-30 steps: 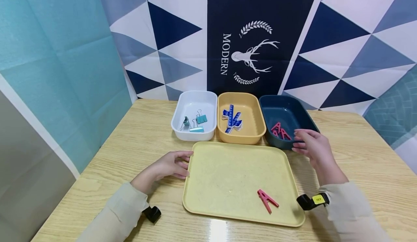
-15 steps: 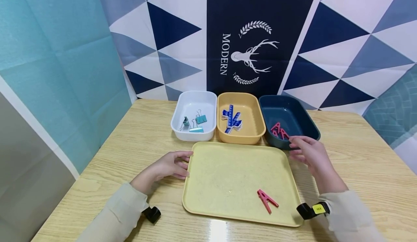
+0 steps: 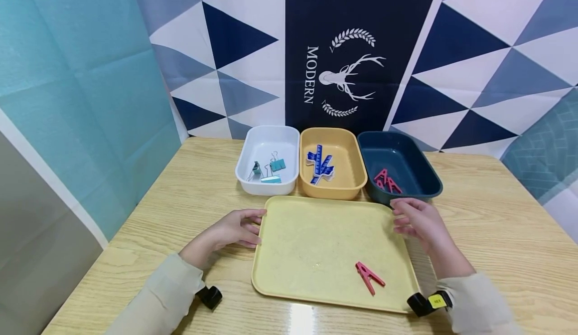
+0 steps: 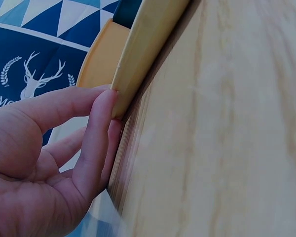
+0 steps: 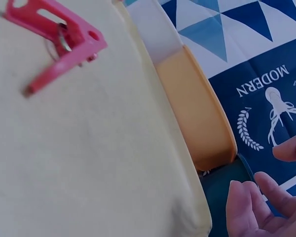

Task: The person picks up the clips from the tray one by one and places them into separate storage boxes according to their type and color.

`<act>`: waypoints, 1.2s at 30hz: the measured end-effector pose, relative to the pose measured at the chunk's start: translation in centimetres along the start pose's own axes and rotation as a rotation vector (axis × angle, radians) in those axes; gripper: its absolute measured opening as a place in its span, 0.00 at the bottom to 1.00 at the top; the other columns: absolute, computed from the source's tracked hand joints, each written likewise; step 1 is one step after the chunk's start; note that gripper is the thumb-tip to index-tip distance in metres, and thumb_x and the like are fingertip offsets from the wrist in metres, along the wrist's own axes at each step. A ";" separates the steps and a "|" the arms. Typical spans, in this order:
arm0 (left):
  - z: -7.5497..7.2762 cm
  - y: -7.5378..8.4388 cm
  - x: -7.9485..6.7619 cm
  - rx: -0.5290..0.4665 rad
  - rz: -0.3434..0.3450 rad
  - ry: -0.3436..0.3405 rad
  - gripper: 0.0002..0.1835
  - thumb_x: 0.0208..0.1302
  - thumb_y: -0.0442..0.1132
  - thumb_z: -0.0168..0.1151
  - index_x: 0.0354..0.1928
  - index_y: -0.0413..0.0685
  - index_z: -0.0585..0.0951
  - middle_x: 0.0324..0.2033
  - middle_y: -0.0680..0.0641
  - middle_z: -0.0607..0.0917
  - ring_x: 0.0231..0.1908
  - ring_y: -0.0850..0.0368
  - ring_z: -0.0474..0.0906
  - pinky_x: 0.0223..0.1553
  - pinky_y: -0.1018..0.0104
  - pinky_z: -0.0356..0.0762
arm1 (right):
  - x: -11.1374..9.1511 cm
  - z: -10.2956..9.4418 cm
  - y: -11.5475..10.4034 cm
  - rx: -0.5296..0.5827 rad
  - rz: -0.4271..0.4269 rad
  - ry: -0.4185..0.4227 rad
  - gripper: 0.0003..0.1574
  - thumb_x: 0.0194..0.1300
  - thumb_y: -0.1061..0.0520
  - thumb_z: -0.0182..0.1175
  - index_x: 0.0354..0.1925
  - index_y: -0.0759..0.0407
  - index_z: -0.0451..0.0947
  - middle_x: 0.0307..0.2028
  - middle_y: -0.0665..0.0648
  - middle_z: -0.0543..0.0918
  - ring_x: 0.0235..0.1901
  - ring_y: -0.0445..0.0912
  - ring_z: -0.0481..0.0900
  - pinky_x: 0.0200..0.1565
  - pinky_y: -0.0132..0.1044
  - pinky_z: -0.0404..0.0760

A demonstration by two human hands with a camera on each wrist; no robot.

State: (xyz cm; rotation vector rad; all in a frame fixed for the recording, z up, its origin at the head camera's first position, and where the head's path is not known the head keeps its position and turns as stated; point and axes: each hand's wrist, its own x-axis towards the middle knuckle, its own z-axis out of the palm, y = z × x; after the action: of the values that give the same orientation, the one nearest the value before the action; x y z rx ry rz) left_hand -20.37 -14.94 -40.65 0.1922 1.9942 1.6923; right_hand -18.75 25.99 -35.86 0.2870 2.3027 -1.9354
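Note:
My left hand [image 3: 236,229] rests at the left edge of a yellow tray [image 3: 316,244]. In the left wrist view its bent fingers [image 4: 94,133] touch the tray's rim. One pink clothespin [image 3: 369,278] lies on the tray toward the front right, and it looks large in the right wrist view. My right hand [image 3: 420,223] hovers by the tray's back right corner, in front of a dark blue bin [image 3: 417,174]. Nothing is between its loosely bent fingers. Several pink clothespins [image 3: 388,182] lie inside that bin.
Left of the dark blue bin stand an orange bin [image 3: 347,159] with blue clips [image 3: 320,164] and a white bin [image 3: 257,147] with teal binder clips [image 3: 271,179]. All sit on a wooden table [image 3: 189,174] before a patterned cloth [image 3: 253,39].
My right hand has moved from over the dark blue bin's front edge toward the front left, to the tray's corner. The left hand and the clothespin on the tray keep their places.

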 end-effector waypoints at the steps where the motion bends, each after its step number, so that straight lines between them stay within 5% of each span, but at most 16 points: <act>1: 0.0 0.0 0.0 0.000 0.000 -0.001 0.39 0.49 0.19 0.65 0.66 0.38 0.65 0.51 0.37 0.70 0.39 0.52 0.77 0.38 0.57 0.84 | -0.1 0.1 0.1 -0.021 0.001 -0.001 0.14 0.67 0.49 0.55 0.42 0.58 0.77 0.30 0.51 0.76 0.25 0.43 0.77 0.31 0.35 0.85; 7: 0.0 -0.1 0.1 0.001 0.006 -0.002 0.39 0.49 0.19 0.65 0.66 0.38 0.65 0.51 0.37 0.70 0.38 0.53 0.77 0.38 0.57 0.84 | -0.7 0.9 0.3 -0.099 -0.004 -0.025 0.26 0.67 0.49 0.55 0.51 0.71 0.71 0.33 0.55 0.76 0.26 0.45 0.78 0.32 0.37 0.85; 25: 0.1 0.0 0.0 0.004 -0.001 0.000 0.39 0.49 0.19 0.64 0.66 0.38 0.64 0.52 0.37 0.70 0.39 0.53 0.78 0.38 0.57 0.84 | -2.5 2.2 1.2 -0.117 0.068 -0.142 0.21 0.63 0.50 0.60 0.46 0.65 0.75 0.37 0.58 0.76 0.29 0.46 0.76 0.33 0.39 0.84; 36: 0.0 0.0 0.0 -0.003 0.000 -0.007 0.39 0.49 0.20 0.65 0.66 0.38 0.64 0.52 0.37 0.69 0.38 0.53 0.78 0.39 0.57 0.84 | -3.2 2.7 2.2 -0.206 0.027 -0.297 0.32 0.56 0.56 0.67 0.53 0.73 0.70 0.30 0.55 0.76 0.25 0.46 0.75 0.29 0.40 0.84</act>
State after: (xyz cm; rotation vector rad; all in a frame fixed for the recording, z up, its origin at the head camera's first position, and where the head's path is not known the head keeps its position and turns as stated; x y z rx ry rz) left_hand -20.33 -14.96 -40.68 0.1970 1.9864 1.6930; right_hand -15.21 23.50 -37.77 0.0080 2.2591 -1.5864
